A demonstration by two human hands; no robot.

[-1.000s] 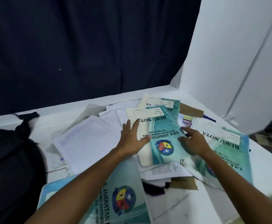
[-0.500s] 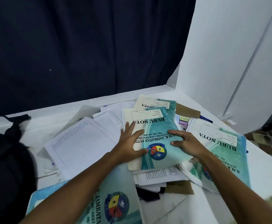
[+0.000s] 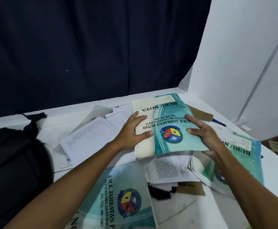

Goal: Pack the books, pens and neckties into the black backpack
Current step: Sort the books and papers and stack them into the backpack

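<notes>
My left hand point(image 3: 131, 131) and right hand point(image 3: 206, 138) have a grip on the side edges of a teal notebook point(image 3: 166, 129), thumbs on the cover, fingers beneath, raised off the loose papers point(image 3: 88, 138) near the counter's point(image 3: 181, 210) far edge. Step in hand: collecting books. Next move, in my judgement: carry it left to the black backpack point(image 3: 14, 162) at the counter's left edge, whose opening is not visible.

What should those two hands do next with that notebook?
Probably lift the notebook clear and carry it left to the black backpack. The left hand and right hand already grip its two sides, and its near edge is raised off the loose papers.
</notes>
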